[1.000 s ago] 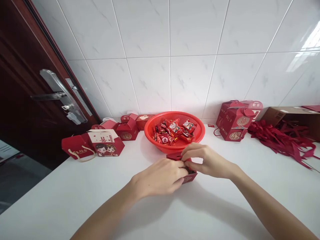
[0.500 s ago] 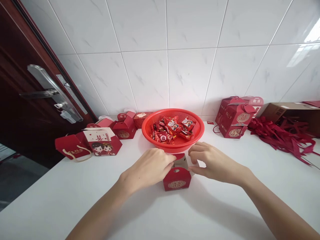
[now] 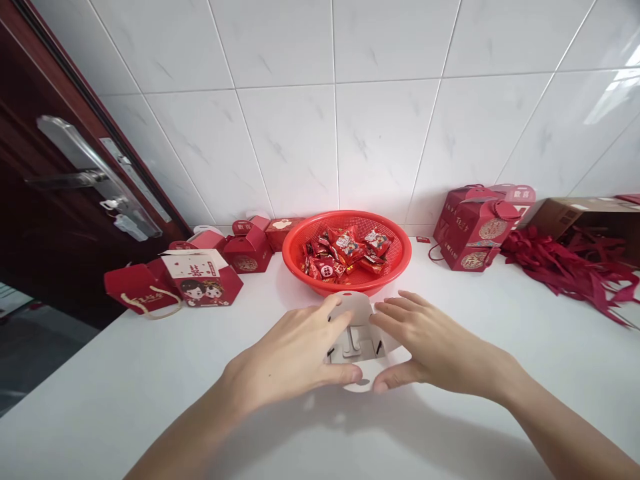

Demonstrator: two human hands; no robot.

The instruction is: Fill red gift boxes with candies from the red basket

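A small box [image 3: 353,339] stands with its top flaps spread and its white inside showing, in front of the red basket [image 3: 300,280]. My left hand [image 3: 295,350] lies along the box's left side, fingers apart, its thumb on the near flap and its fingertips by the far flap. On the right side, my right hand [image 3: 430,347] has its fingers spread, with the thumb beside the near flap and the fingertips at the right flap. Red wrapped packets [image 3: 345,247] lie in the basket.
Several red boxes [image 3: 249,250] stand at the left by the wall, near the door [image 3: 30,160]. More boxes [image 3: 470,227] are stacked at the right, beside red ribbons [image 3: 555,260] and a brown carton [image 3: 560,213].
The near and far flaps have folded outward, baring the white inside. Both hands have spread their fingers, and their thumbs have moved nearer to me. The view has shifted slightly.
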